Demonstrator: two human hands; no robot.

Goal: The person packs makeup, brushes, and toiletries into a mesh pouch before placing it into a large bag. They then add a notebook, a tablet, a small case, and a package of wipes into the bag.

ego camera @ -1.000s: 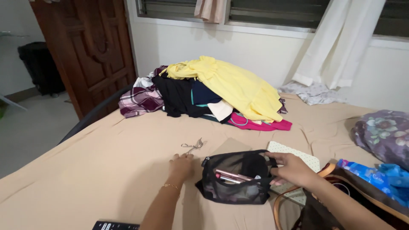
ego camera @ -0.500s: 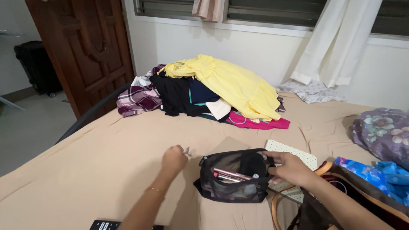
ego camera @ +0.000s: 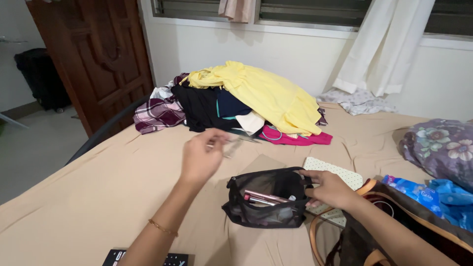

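A thin metal piece (ego camera: 231,146), blurred and hard to identify, hangs pinched between the fingertips of the left hand (ego camera: 199,157), which is raised above the middle of the bed (ego camera: 98,197). Just to its right, near the bed's front edge, stands a black mesh pouch (ego camera: 266,199) with its top open; pink and dark stick-shaped cosmetics show through the mesh. The right hand (ego camera: 327,189) grips the pouch's right rim, fingers curled over it, holding the mouth wide.

The step in hand looks like carrying the small piece over to the open pouch; the next move calls for bringing the left hand across above the opening and letting go only once the piece is clear of the rim.

Behind the pouch lie a tan flat card (ego camera: 261,163) and a white dotted pad (ego camera: 335,172). A pile of clothes (ego camera: 256,101) sits at the far edge, a brown bag (ego camera: 394,221) at the front right corner, cut off by the frame. A dark flat device (ego camera: 143,258) at the front edge is mostly out of view.
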